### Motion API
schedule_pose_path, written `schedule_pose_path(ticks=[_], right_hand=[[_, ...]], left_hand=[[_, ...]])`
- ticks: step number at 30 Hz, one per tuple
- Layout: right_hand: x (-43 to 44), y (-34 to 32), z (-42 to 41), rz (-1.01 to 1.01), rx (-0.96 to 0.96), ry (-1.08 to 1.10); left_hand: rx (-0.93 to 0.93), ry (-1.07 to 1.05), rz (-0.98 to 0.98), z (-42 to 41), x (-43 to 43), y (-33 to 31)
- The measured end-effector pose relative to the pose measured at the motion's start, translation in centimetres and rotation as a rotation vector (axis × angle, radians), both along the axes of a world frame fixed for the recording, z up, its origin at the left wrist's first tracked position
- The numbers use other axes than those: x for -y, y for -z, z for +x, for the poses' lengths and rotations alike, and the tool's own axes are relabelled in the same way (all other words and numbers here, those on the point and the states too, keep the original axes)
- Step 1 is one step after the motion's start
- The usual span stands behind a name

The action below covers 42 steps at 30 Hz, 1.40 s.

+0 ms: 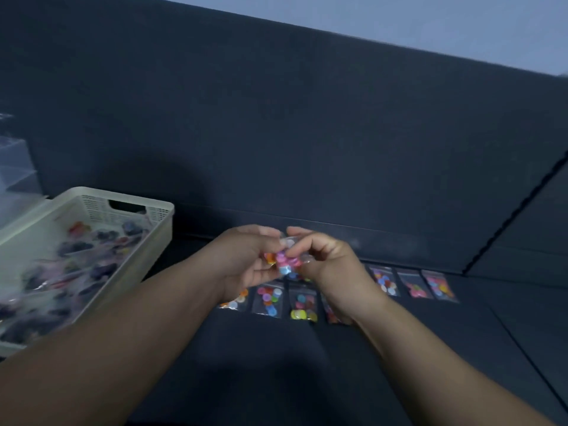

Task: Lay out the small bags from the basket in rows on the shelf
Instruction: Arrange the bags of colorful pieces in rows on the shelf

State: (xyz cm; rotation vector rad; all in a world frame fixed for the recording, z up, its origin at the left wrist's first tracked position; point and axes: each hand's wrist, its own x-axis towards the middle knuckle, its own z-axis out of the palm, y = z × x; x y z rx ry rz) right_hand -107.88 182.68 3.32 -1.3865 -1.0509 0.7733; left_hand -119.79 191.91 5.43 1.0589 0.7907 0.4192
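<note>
Currently looking down on dark shelf (307,379), spanning whole lower view, with dark back panel (276,133) rising behind. Both forearms (138,333) reaching in from bottom edge, converging over middle of shelf. Cream slotted basket (159,210) sitting on shelf at left, heaped with small clear bags (76,259) of coloured pieces; too blurred to count. Behind basket, clear plastic box (13,167) at far left edge, partly cut off. Counting 7 laid-out bags (302,304) flat on shelf: 4 side by side under the hands, outer 2 partly covered by left palm and right wrist; 3 more side by side right of right wrist, set further back. Cannot tell whether 1 bent row or 2 rows, nor whether more hidden behind hands. Above them, left hand (246,259) and right hand (325,262) brought together, curled fingers pinching 1 small bag (284,261) from both sides, held off the surface. Pink, orange and blue pieces inside, well apart from basket. Clear top edge of bag showing between fingertips.
</note>
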Motion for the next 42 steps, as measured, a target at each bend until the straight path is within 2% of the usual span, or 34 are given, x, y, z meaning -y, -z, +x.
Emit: schedule_pose_path(ticks=[2,6,7,11,15,21,26,28,30,32,39,42], right_hand=[[1.1,0.6,0.5,0.007,-0.030,0.012],[2.6,1.0,1.9,-0.030,-0.362,0.108],[3.0,1.0,2.1,-0.057,-0.391,0.110],[4.1,1.9,2.8,-0.200,-0.204,0.130],[5.7,2.6,4.2,-0.225,-0.196,0.192],[9.2,3.7,8.6,-0.326,-0.111,0.390],[9.7,5.7,10.8,-0.506,0.001,0.454],[9.6,6.4,11.1,-0.545,0.115,0.454],[9.4,6.8,11.2,-0.589,0.351,0.476],[9.3,7.0,11.1,-0.612,0.497,0.485],[8.3,7.2,10.8,-0.654,0.620,0.459],[8.3,7.0,10.4,-0.609,0.698,0.438]], left_hand=[[0.018,-0.016,0.047,0.7,0.6,0.4],[-0.009,-0.027,0.259,1.9,1.7,1.1],[-0.013,-0.025,0.301,2.2,2.0,1.3],[-0.003,-0.017,0.393,3.4,3.2,1.9],[-0.033,-0.058,0.448,4.2,3.2,2.4],[-0.115,-0.029,0.384,5.3,3.4,3.1],[-0.193,0.030,0.501,6.0,4.0,3.7],[-0.215,0.043,0.517,6.1,4.1,3.9],[-0.232,0.056,0.515,6.0,4.1,4.0],[-0.242,0.073,0.522,5.9,4.1,4.1],[-0.224,0.129,0.552,5.6,4.3,4.0],[-0.209,0.154,0.546,5.5,4.3,4.0]])
